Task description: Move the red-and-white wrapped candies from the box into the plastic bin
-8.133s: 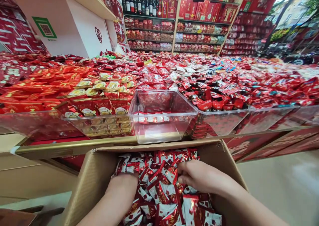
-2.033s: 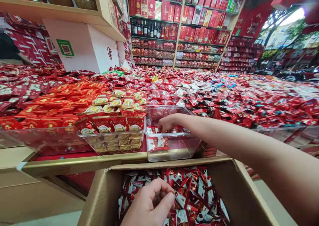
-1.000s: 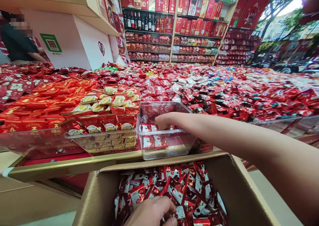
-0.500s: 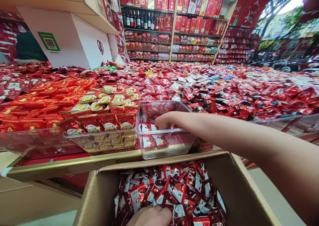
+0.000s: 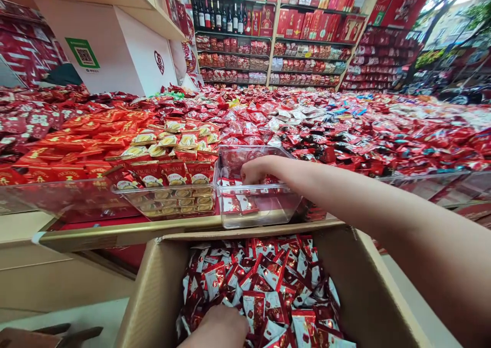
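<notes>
My right hand reaches down into a clear plastic bin, its fingers curled among several red-and-white packets at the bin's left side. What those fingers hold, if anything, is hidden. Below, in an open cardboard box, lies a heap of small red-and-white snack packets. My left hand rests low on that heap, near the box's left side, back of the hand up. Its fingers are turned away from view, so their grip does not show.
Durian snack packets fill the neighbouring bin on the left, with orange-red packets beyond. Heaps of red packets spread rightward and behind. A white pillar stands at the back left; shelves hold bottles and boxes.
The view has shifted slightly, so the counter sits higher. My left hand has moved down and left across the packets, uncovering some. My right hand stays in the clear bin.
</notes>
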Demonstrator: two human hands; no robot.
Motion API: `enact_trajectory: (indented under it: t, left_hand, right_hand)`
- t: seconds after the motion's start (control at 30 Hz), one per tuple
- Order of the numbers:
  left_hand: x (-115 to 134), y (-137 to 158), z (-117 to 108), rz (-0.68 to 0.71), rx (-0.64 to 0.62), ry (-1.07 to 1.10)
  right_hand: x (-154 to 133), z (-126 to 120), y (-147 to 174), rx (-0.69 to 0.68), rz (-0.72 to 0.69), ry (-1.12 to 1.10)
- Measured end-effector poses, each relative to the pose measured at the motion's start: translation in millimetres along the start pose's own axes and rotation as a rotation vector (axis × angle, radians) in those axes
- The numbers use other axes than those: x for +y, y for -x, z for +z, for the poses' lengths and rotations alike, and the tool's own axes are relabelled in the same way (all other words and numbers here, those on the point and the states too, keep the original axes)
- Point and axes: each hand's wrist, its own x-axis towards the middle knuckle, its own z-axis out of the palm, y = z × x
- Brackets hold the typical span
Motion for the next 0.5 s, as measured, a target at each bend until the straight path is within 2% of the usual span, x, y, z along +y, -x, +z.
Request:
enact_trajectory:
  t: [0.07,0.13,0.2,0.27,0.3,0.37,0.43,0.5]
  left_hand:
    - [2.0,2.2,-5.9,-0.014,0.013,0.029]
    - [1.2,9.5,-15.7,-0.012,0.098,0.079]
    - [-0.5,19.9,-29.5,0.000,0.250,0.161]
    - [-1.5,30.2,-45.8,0.020,0.376,0.270]
    - [-1.3,34.5,-53.9,0.035,0.409,0.342]
    - [0.6,40.8,-67.5,0.070,0.420,0.611]
    - [4.0,43.9,-75.8,0.119,0.393,0.919]
    - [7.6,44.4,-78.3,0.170,0.375,1.110]
  right_hand:
    - [-0.4,-9.7,-6.4,0.030,0.045,0.109]
    - [-4.9,-19.9,3.2,0.133,0.046,0.194]
    - [-13.8,-25.3,29.8,0.328,-0.037,0.230]
    - [-24.2,-18.6,69.5,0.566,-0.212,0.159]
    - [-28.5,-9.2,91.4,0.649,-0.319,0.069]
    - [-32.6,21.0,131.3,0.681,-0.381,-0.165]
    - [-29.6,60.5,156.9,0.580,-0.289,-0.330]
    - [-21.9,99.5,164.2,0.481,-0.171,-0.502]
